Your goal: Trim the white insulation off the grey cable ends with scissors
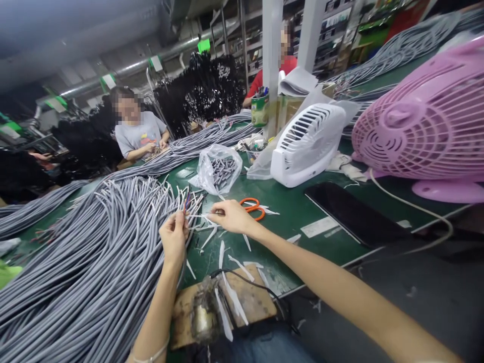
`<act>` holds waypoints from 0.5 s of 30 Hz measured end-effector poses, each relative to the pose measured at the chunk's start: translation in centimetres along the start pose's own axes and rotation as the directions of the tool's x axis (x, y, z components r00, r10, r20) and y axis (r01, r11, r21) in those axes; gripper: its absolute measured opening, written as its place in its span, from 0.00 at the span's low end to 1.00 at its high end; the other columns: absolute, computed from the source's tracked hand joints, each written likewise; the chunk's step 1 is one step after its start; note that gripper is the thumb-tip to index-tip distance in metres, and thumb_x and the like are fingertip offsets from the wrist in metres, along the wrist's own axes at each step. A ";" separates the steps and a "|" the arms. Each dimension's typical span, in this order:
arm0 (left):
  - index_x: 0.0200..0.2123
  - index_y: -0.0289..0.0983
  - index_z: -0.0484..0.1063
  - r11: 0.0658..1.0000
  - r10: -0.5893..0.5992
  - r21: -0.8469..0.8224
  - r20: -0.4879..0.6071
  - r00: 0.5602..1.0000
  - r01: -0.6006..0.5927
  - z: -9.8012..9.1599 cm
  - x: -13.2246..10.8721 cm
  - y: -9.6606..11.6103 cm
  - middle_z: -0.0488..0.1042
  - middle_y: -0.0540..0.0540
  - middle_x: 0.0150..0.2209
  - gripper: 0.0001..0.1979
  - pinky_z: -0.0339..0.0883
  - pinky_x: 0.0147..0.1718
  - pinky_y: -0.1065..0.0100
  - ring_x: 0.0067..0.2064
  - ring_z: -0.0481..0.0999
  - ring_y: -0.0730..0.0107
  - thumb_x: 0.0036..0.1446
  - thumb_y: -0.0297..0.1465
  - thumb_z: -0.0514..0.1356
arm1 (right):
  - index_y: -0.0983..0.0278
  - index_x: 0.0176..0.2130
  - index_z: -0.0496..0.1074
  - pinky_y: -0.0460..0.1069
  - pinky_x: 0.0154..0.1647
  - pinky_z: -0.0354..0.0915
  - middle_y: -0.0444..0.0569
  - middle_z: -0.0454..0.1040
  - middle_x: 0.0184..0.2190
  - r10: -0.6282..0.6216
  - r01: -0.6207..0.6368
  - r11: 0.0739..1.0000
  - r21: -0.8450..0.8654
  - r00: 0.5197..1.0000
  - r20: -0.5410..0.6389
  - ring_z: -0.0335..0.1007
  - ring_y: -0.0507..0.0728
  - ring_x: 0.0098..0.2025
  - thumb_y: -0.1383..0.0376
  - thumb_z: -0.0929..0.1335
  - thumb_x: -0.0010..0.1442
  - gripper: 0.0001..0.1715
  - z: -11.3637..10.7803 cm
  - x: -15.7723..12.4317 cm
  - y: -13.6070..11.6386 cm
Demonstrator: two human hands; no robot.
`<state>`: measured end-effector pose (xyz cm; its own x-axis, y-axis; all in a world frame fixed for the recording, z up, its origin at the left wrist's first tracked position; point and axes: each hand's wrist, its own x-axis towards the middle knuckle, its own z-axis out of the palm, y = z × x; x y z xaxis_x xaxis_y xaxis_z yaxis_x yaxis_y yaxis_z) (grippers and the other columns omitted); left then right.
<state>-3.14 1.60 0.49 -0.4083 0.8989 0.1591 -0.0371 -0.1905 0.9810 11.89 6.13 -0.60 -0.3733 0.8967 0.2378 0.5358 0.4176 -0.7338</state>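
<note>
My left hand [174,234] pinches the end of a grey cable, from which thin coloured wires [186,199] stick up. A white strip [196,216] stretches from there to my right hand [231,216], whose fingers are closed on its other end. Left of my hands lies a large bundle of grey cables [113,252], their pale ends gathered near my left fingers. Orange-handled scissors [259,209] rest on the green table just past my right hand, partly hidden by it. Loose white scraps [221,253] are scattered below the hands.
A wooden board [260,297] with a small metal device [204,317] sits at the near edge. Beyond the hands stands a plastic bag [219,169] of small grey pieces. To the right are a white fan [308,146], a pink fan [419,121] and a black phone-like slab [351,212]. Two people work across the table.
</note>
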 end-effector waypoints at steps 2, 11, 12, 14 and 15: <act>0.24 0.32 0.69 0.998 0.034 0.058 -0.011 0.999 -0.033 -0.2 0.2 -0.2 0.58 0.58 0.14 0.23 0.41 0.12 0.78 0.14 0.50 0.85 0.38 0.48 0.64 | 0.62 0.37 0.75 0.45 0.27 0.53 0.46 0.70 0.23 0.033 -0.029 0.984 -0.176 0.999 0.018 0.65 0.55 0.28 0.61 0.67 0.53 0.11 -0.4 -0.2 0.5; 0.26 0.33 0.70 0.977 0.044 0.209 0.052 0.998 -0.054 -0.7 0.8 -1.6 0.63 0.55 0.16 0.19 0.44 0.14 0.76 0.15 0.52 0.83 0.46 0.45 0.59 | 0.59 0.57 0.62 0.50 0.36 0.58 0.52 0.75 0.32 -0.216 0.190 0.914 -0.358 0.976 -0.034 0.70 0.62 0.38 0.61 0.64 0.59 0.26 -3.1 4.2 -5.8; 0.26 0.33 0.69 0.977 0.035 0.208 0.085 0.996 -0.052 -0.6 0.7 -1.6 0.63 0.55 0.17 0.18 0.44 0.13 0.76 0.15 0.52 0.83 0.46 0.44 0.59 | 0.59 0.54 0.66 0.51 0.37 0.58 0.51 0.75 0.32 -0.240 0.210 0.912 -0.352 0.970 -0.043 0.70 0.62 0.39 0.60 0.64 0.58 0.23 -3.0 4.4 -6.4; 0.24 0.33 0.69 0.974 0.020 0.221 0.137 0.990 -0.050 -0.5 0.5 -1.5 0.65 0.54 0.17 0.17 0.44 0.13 0.76 0.15 0.52 0.83 0.46 0.43 0.59 | 0.58 0.49 0.71 0.50 0.37 0.58 0.50 0.75 0.30 -0.238 0.203 0.931 -0.304 0.968 -0.082 0.70 0.61 0.38 0.60 0.63 0.59 0.18 -2.7 4.0 -6.1; 0.24 0.33 0.69 0.970 0.014 0.238 0.157 0.988 -0.052 -0.4 0.5 -1.5 0.66 0.53 0.17 0.17 0.44 0.13 0.76 0.15 0.52 0.83 0.47 0.43 0.59 | 0.59 0.47 0.72 0.49 0.35 0.59 0.49 0.75 0.28 -0.196 0.161 0.949 -0.270 0.975 -0.108 0.71 0.59 0.35 0.59 0.62 0.60 0.18 -2.5 3.4 -5.4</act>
<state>-3.65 2.15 -0.97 -0.2609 0.9467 0.1887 0.2020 -0.1376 0.9697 9.57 7.33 5.74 -0.3872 0.8081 0.4439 0.6532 0.5802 -0.4865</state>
